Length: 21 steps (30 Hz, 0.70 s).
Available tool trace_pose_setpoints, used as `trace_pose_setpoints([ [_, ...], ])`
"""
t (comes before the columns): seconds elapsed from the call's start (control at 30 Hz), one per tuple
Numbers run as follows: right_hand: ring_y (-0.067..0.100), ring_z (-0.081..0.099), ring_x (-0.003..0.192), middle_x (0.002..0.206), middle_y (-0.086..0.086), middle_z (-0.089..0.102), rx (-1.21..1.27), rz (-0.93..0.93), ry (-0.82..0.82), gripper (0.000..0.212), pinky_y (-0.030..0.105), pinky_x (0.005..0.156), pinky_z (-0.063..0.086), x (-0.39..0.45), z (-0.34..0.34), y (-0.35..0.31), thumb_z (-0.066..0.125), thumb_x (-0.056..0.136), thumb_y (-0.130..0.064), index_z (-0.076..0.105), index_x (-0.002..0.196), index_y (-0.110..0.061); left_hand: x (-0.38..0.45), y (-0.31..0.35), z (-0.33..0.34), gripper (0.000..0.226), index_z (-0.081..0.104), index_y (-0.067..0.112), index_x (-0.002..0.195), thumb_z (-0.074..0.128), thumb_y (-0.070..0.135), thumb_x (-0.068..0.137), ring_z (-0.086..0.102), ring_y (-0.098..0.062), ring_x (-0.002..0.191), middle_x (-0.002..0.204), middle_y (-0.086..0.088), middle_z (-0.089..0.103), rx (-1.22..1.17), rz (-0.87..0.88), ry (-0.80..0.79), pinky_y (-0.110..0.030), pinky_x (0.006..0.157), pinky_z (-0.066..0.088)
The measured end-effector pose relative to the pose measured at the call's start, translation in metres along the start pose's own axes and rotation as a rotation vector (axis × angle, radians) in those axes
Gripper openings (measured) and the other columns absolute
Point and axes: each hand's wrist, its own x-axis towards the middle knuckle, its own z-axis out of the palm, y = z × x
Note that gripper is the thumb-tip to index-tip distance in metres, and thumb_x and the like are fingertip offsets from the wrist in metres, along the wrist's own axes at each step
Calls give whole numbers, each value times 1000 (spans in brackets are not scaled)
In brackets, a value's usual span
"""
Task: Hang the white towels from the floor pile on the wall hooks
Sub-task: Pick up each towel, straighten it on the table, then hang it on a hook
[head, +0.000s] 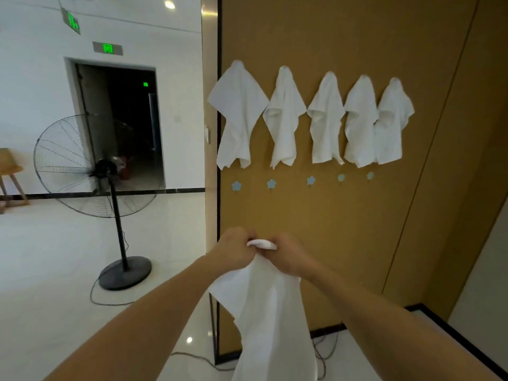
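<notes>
Between the curled fingers of the left hand point(233, 250) and right hand point(288, 255), a white towel point(264, 312) is being pinched at its top fold, hanging below them; above them, five blue flower hooks point(271, 183) are sitting bare under five hung towels point(286, 116).

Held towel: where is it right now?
Head view, bottom centre: the held towel hangs from the left hand and right hand, below the blue flower hooks.
</notes>
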Motion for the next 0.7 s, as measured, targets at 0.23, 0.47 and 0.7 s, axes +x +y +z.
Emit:
trace_pose_setpoints([
  [0.23, 10, 42, 55, 64, -1, 47, 144, 13, -165, 34, 19, 48, 28, 130, 7, 31, 76, 84, -37, 56, 70, -12, 92, -86, -1, 26, 50, 19, 61, 49, 17, 87, 46, -11, 57, 61, 2, 53, -52, -144, 37, -27, 60, 39],
  [0.47, 12, 57, 67, 74, -1, 59, 311, 23, -274, 32, 24, 62, 43, 263, 24, 81, 77, 81, -39, 58, 73, -15, 181, -162, 17, 27, 64, -1, 84, 46, 17, 93, 62, -28, 78, 83, -15, 67, -165, -351, 137, -36, 68, 49],
  [0.7, 13, 44, 58, 64, 0, 44, 501, 70, -142, 40, 24, 55, 35, 390, 52, 128, 67, 90, -36, 42, 66, -16, 268, -228, 30, 36, 66, 15, 70, 62, 44, 90, 59, -12, 66, 69, -2, 63, -304, -492, 155, -20, 57, 42],
])
